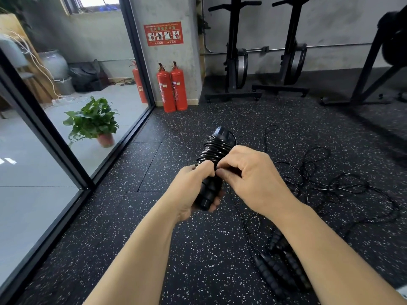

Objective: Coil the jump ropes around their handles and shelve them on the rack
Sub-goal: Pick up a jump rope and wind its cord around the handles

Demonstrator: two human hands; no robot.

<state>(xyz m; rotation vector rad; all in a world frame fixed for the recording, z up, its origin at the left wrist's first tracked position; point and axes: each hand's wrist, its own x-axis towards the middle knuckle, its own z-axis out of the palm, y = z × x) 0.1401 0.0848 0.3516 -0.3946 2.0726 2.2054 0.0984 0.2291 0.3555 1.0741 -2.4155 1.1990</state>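
Note:
A pair of black ribbed jump rope handles (214, 150) is held together in front of me, tilted up and away, with thin black rope wound in many turns around their upper half. My left hand (193, 190) grips the lower part of the handles. My right hand (248, 172) pinches the rope against the coil with thumb and forefinger. More thin black rope (319, 179) lies loose and tangled on the floor to the right. Other ribbed black handles (279, 267) lie on the floor under my right forearm.
The floor is black speckled rubber (198, 249). A glass wall with a black frame (55, 139) runs along the left, with a potted plant (94, 122) behind it. Red fire extinguishers (171, 89) stand by a concrete pillar. Black equipment stands (235, 62) line the far wall.

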